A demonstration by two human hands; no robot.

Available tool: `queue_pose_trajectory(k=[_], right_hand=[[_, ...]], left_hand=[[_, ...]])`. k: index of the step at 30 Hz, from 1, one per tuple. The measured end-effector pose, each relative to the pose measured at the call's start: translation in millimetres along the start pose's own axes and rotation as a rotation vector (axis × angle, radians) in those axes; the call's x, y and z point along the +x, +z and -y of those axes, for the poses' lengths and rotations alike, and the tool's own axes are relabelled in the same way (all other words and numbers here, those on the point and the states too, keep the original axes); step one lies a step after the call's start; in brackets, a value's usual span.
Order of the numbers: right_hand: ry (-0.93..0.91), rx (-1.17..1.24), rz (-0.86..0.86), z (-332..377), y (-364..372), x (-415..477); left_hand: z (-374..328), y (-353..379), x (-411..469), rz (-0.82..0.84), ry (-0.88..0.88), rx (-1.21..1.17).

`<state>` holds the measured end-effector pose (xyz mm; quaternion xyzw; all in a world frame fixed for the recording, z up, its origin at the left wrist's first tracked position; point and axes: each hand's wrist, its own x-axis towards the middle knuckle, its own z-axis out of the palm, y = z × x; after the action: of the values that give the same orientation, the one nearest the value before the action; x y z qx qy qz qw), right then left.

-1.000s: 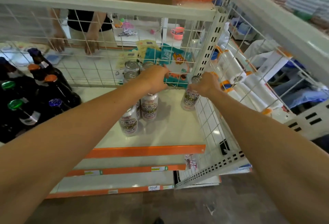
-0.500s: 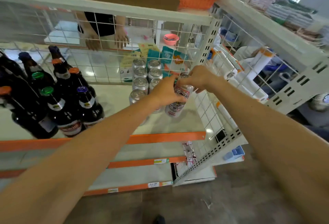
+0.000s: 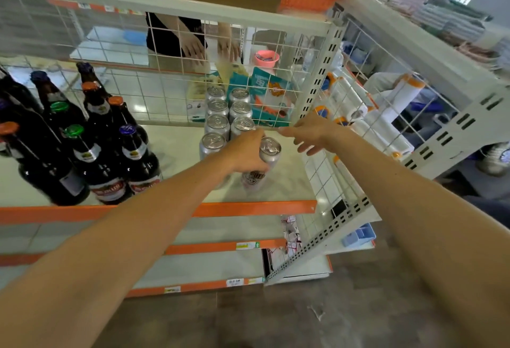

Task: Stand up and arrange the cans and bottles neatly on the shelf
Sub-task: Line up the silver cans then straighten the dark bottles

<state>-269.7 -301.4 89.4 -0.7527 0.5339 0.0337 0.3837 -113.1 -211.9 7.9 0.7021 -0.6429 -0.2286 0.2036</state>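
Gripping an upright silver aluminium drink can (image 3: 270,151), the left hand (image 3: 242,154) held it just nearer than the standing can rows (image 3: 218,124), likely to extend them, while the right hand (image 3: 311,133) hovered spread, empty, alongside.

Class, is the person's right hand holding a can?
No, the right hand is spread and empty; the left hand grips the can.

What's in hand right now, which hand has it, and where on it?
The left hand grips the silver drink can round its upper side wall; the right hand, fingers spread, holds nothing.
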Motion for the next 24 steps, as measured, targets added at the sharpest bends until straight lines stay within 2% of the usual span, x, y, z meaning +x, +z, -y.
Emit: queue_pose_trajectory(k=[8,15,22,24], right_hand=[[-0.013,-0.058,0.008,-14,17,9],[-0.017,-0.098,0.027,-21,27,12],[-0.005,-0.132,0.04,-20,45,14],[-0.006,-0.153,0.048,-21,48,14]], left_hand=[[6,-23,3,0.097,0.033,0.305],[14,-28,1,0.006,0.084,0.534],[-1,-17,7,-0.08,-0.041,0.468],[-3,-22,12,-0.033,-0.052,0.414]])
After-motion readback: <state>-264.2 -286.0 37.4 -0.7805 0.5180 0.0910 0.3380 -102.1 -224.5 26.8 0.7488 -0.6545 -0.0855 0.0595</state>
